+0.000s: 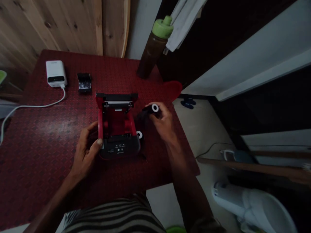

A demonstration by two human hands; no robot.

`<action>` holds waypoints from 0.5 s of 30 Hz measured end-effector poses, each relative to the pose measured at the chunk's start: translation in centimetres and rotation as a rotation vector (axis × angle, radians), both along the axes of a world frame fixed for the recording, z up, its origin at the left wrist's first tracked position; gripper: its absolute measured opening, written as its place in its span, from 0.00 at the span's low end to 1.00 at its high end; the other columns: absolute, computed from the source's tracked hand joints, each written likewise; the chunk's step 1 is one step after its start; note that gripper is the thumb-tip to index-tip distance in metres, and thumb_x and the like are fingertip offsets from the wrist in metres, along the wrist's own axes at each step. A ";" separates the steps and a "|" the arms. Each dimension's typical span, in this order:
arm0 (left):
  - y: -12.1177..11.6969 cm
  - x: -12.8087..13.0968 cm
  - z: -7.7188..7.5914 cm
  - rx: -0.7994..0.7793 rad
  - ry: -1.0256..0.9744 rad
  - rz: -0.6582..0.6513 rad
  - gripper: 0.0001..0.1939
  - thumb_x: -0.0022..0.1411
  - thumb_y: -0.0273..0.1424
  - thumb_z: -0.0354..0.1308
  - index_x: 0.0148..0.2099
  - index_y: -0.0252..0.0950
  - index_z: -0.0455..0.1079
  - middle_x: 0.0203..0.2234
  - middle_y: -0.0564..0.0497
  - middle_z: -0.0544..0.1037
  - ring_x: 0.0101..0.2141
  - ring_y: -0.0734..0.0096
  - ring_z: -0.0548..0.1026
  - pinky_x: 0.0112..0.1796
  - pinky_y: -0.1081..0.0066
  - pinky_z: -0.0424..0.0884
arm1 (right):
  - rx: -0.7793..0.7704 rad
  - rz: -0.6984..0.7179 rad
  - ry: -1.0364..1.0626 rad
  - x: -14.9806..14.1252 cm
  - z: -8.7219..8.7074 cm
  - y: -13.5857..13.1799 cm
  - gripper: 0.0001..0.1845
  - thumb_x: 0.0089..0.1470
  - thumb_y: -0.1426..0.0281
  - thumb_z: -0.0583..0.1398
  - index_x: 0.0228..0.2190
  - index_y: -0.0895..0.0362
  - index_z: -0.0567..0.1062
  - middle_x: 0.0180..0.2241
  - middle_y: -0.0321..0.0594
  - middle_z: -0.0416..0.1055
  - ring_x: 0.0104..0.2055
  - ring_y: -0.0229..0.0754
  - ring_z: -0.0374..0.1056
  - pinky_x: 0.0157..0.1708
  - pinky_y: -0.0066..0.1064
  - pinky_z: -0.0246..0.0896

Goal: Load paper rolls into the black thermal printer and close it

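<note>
A small red and black label printer sits on the table with its lid raised and its red inner bay bare. My left hand grips its left side, thumb on the front corner and fingers along the wall. To the right of the printer, my right hand is closed around a dark label roll with a white core, held above the table. The loose end of that roll points toward the printer. Another white-cored roll rests against the printer's right side, partly hidden by it.
On the red patterned table lie a white power bank with a white cable and a small black roll. A brown bottle with a green lid stands at the back, near a red rounded object at the right edge.
</note>
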State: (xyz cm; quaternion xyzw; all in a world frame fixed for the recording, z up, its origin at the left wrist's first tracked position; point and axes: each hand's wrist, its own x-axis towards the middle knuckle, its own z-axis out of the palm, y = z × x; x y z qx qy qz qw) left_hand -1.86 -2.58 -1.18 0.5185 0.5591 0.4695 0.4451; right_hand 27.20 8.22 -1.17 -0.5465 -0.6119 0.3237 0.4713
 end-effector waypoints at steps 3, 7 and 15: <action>-0.1 0.1 -0.3 0.013 0.004 0.015 0.33 0.75 0.53 0.61 0.72 0.41 0.68 0.63 0.40 0.79 0.59 0.44 0.81 0.53 0.50 0.82 | -0.047 0.158 0.085 0.7 4.4 -2.9 0.18 0.59 0.64 0.70 0.51 0.47 0.77 0.49 0.38 0.82 0.53 0.48 0.79 0.54 0.43 0.75; -0.1 0.2 -0.7 0.032 -0.013 0.007 0.32 0.75 0.53 0.60 0.71 0.41 0.68 0.63 0.39 0.78 0.59 0.44 0.81 0.55 0.47 0.81 | -0.074 0.352 -0.045 -1.0 8.2 -5.2 0.19 0.62 0.65 0.70 0.52 0.47 0.75 0.47 0.38 0.82 0.47 0.47 0.79 0.47 0.40 0.76; 0.1 0.0 -1.5 0.107 -0.013 -0.025 0.30 0.77 0.50 0.59 0.71 0.40 0.68 0.64 0.38 0.76 0.65 0.44 0.76 0.66 0.39 0.71 | 0.090 0.548 -0.743 -8.1 7.8 -4.4 0.15 0.66 0.84 0.59 0.47 0.54 0.77 0.47 0.45 0.82 0.51 0.51 0.75 0.55 0.46 0.74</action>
